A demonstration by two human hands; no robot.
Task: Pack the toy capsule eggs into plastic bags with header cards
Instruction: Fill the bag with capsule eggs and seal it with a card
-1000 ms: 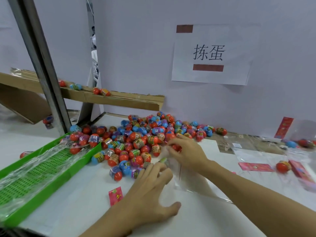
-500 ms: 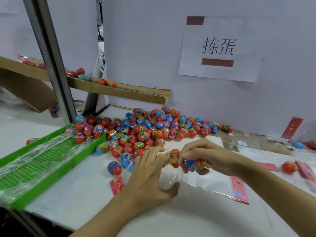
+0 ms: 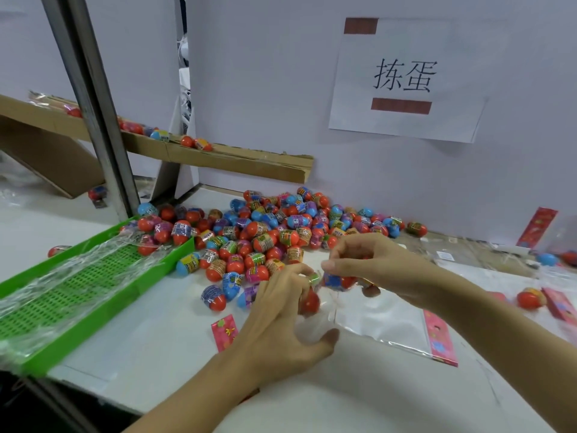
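Note:
A heap of red, blue and pink capsule eggs lies on the white table against the back wall. A clear plastic bag with a pink header card lies flat in front of me. My left hand grips the bag's open mouth, with a red egg just inside it. My right hand holds several eggs curled in its fingers right at the bag's mouth.
A green slotted tray covered with clear film stands at the left beside a metal post. A cardboard chute with a few eggs slopes along the back. Loose pink cards and more eggs lie at the right.
My right hand took eggs from the heap and drew them back to the bag. One red egg has gone into the bag's mouth, which my left hand holds.

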